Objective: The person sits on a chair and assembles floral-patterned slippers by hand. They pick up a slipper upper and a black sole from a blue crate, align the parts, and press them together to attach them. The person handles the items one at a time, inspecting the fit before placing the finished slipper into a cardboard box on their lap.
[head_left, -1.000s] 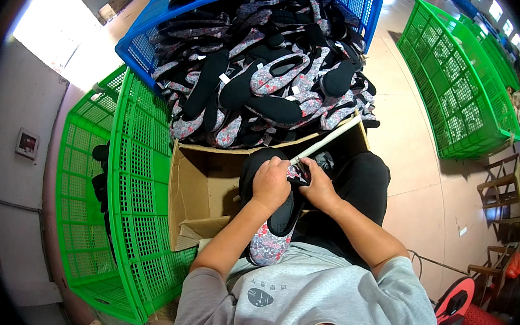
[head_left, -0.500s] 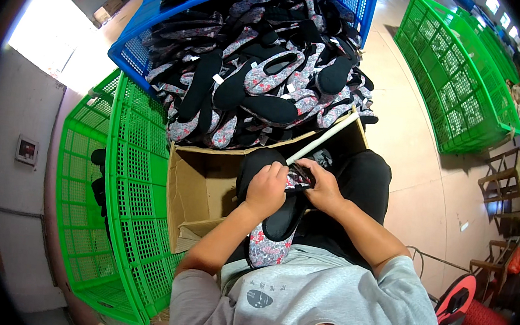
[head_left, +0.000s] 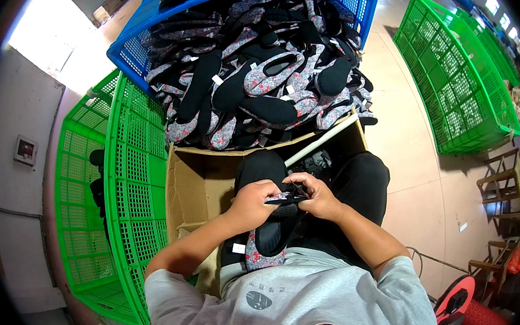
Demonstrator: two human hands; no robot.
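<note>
**A:** Where is the slipper, and how am I holding it?

**B:** I see a floral slipper [head_left: 269, 236] with a black lining lying on my lap, just under both hands. Its long axis runs from my belly out toward my knees, the end by my belly showing below my left wrist. My left hand [head_left: 252, 203] closes over its far end from the left; my right hand [head_left: 318, 197] pinches a dark strip at the same end from the right. The fingertips of both meet there, so neither is nearer.

**A:** And around me?

**B:** An open cardboard box [head_left: 200, 179] sits just beyond my knees, a white stick [head_left: 321, 140] across its rim. Beyond it a blue crate [head_left: 131, 54] is heaped with similar slippers. Green crates [head_left: 131, 171] stand to my left and, well apart, on the tan floor [head_left: 412, 174] to my right.
</note>
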